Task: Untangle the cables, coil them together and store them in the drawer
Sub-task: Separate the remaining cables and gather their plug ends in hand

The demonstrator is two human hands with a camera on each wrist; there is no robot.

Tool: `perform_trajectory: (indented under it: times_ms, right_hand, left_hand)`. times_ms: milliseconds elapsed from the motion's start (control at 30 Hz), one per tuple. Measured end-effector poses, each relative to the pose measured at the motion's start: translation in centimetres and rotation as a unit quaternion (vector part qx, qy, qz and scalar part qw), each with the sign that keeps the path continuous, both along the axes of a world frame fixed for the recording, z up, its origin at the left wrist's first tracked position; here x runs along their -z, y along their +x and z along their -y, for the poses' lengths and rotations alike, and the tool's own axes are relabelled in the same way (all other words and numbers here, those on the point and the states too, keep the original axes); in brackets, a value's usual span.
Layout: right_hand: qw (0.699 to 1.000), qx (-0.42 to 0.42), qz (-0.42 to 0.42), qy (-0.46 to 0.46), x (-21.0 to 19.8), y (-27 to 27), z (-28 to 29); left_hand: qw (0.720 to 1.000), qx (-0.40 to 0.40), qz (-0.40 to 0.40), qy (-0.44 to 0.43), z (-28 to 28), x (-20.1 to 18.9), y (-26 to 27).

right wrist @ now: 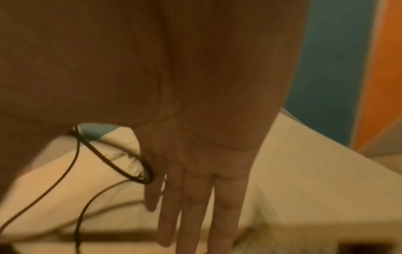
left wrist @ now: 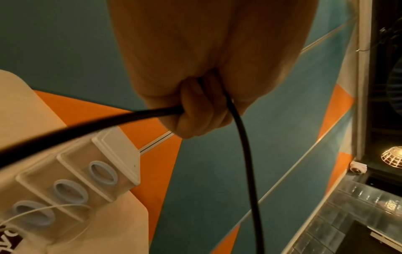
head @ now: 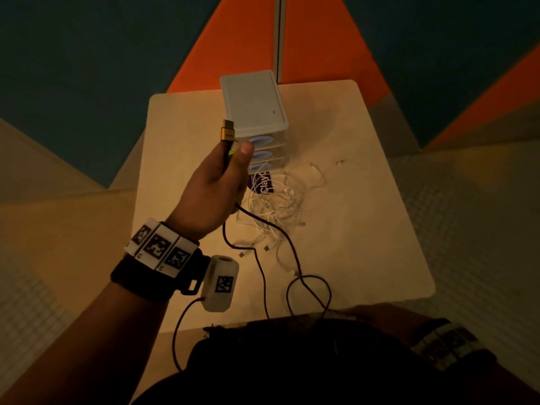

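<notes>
My left hand [head: 222, 176] is raised in front of the drawer unit [head: 254, 103] and grips a black cable [head: 263, 276] just below its gold plug [head: 228, 131], which points up. From the fist [left wrist: 195, 111] the black cable [left wrist: 245, 154] drops to the table and loops toward the front edge. A tangle of thin white cables [head: 280, 206] lies at the foot of the drawers. My right hand [head: 380, 314] is at the table's front edge, half hidden by dark clothing. Its fingers [right wrist: 195, 197] are straight, and a loop of black cable [right wrist: 71, 163] hangs by its thumb side.
The drawer unit [left wrist: 71, 180] has three clear drawers with blue ring handles, a white cable crossing the lowest. A purple card [head: 263, 182] lies under the tangle. The small beige table [head: 365, 200] has bare surface on its right half. Orange and teal walls stand behind it.
</notes>
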State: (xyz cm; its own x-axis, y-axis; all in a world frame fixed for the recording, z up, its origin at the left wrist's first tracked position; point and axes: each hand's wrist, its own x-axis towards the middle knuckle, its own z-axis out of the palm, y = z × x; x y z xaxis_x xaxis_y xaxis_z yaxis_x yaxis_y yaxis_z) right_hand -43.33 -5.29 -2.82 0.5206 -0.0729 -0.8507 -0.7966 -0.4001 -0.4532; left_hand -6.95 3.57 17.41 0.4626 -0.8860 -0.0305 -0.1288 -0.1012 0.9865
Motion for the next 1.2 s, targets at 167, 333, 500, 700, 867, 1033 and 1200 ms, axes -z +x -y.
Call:
perform_trajectory:
  times_ms: [167, 333, 500, 700, 867, 1033, 1200]
  right_hand:
    - [1.0, 0.013, 0.002, 0.001, -1.5, 2.7, 3.3]
    - [0.983, 0.022, 0.082, -0.164, -1.5, 8.5, 4.8]
    - [0.98, -0.03, 0.015, -0.198, 4.2, 11.0, 2.5]
    - [0.98, -0.104, 0.012, -0.169, 5.4, 10.6, 1.0]
    - [0.981, -0.157, -0.036, -0.113, 5.8, 8.1, 0.2]
    - [0.972, -0.165, -0.026, -0.165, 3.0, 7.6, 1.9]
    - [0.934, 0.16, 0.318, -0.042, -10.6, 14.2, 3.2]
  left_hand:
    - [0.999, 0.047, 0.008, 0.005, -0.3, -0.4, -1.0]
    - [0.996, 0.074, -0.044, 0.0, -0.3, -0.5, -1.6]
    - [0.993, 0.072, -0.089, -0.016, -0.8, -1.2, -2.2]
    - [0.992, 0.06, -0.106, -0.018, -1.6, -1.1, -1.4]
    - [0.994, 0.032, -0.098, -0.02, -1.6, -1.0, -0.6]
    - [0.993, 0.051, -0.102, -0.033, -1.1, -1.4, -1.2]
    - [0.994, 0.057, -0.087, -0.033, 0.1, -1.2, -1.8]
